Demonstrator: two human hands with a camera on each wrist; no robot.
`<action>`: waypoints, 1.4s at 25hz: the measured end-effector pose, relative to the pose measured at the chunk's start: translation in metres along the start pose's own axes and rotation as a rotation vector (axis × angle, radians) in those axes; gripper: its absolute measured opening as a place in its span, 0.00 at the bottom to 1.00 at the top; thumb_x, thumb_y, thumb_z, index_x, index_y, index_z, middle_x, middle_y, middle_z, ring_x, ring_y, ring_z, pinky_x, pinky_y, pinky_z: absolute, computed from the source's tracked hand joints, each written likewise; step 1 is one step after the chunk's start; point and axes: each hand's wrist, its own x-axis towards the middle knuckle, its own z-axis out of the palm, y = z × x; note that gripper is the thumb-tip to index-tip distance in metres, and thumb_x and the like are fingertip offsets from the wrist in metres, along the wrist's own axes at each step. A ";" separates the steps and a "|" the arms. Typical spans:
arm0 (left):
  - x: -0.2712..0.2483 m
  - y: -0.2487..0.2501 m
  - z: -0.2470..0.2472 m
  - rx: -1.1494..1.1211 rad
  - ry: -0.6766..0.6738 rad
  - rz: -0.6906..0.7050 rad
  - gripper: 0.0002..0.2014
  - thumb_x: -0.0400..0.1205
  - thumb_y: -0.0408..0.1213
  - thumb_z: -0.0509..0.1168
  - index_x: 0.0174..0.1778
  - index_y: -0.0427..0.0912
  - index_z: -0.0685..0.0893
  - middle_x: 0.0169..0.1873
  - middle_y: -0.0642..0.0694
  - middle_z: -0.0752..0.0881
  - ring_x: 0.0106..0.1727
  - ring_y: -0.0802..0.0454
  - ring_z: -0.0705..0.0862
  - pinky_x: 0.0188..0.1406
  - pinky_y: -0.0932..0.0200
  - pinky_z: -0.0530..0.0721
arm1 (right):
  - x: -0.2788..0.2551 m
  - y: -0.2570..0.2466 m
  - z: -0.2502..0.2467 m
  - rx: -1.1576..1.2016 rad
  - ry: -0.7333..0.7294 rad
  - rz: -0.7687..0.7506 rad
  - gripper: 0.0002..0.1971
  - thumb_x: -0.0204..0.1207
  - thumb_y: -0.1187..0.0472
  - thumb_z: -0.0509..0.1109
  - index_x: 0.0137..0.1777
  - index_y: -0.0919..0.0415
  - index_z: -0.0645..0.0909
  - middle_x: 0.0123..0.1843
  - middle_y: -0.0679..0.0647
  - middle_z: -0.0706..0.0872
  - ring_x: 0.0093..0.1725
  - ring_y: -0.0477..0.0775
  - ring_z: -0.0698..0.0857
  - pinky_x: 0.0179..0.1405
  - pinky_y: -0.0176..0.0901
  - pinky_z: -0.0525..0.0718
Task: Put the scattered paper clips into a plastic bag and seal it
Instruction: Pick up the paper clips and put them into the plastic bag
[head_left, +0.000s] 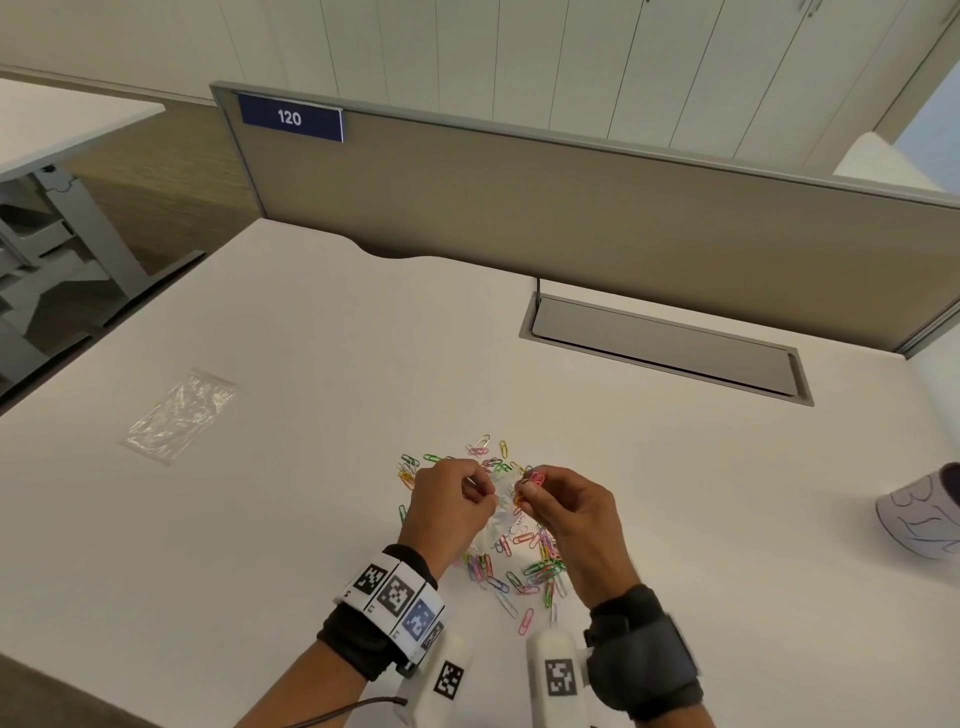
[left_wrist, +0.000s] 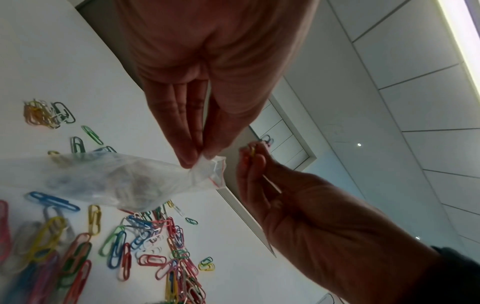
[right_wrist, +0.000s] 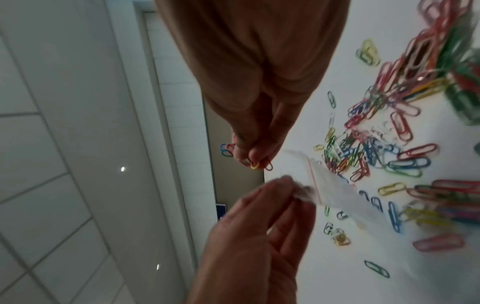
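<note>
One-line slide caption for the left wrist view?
Left hand pinches the plastic bag mouth; right hand brings paper clips toward it.

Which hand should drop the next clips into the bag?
Right. The right hand already pinches several paper clips beside the bag mouth, which the left hand is busy pinching.

sign (head_left: 290, 118) | "120" (white on blue) | on desk divider (head_left: 571, 208)
</note>
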 end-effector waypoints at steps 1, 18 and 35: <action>-0.001 0.002 -0.001 0.010 -0.004 0.007 0.01 0.74 0.31 0.74 0.38 0.39 0.88 0.31 0.43 0.90 0.31 0.53 0.89 0.39 0.56 0.92 | 0.000 0.001 0.006 -0.024 -0.015 0.000 0.05 0.74 0.71 0.72 0.48 0.71 0.86 0.42 0.63 0.91 0.41 0.54 0.90 0.47 0.40 0.89; -0.004 0.000 -0.011 0.037 0.018 0.004 0.02 0.74 0.28 0.73 0.38 0.39 0.87 0.33 0.45 0.89 0.31 0.56 0.86 0.33 0.65 0.88 | -0.011 0.000 -0.041 -0.950 0.082 0.033 0.18 0.65 0.62 0.82 0.54 0.56 0.81 0.51 0.52 0.86 0.47 0.50 0.85 0.44 0.37 0.83; -0.006 -0.001 0.000 0.077 -0.007 0.018 0.02 0.74 0.29 0.72 0.38 0.39 0.87 0.31 0.46 0.88 0.28 0.58 0.86 0.34 0.63 0.88 | -0.001 0.054 -0.038 -1.350 -0.159 0.031 0.22 0.71 0.53 0.77 0.64 0.50 0.79 0.61 0.55 0.73 0.62 0.59 0.73 0.56 0.49 0.81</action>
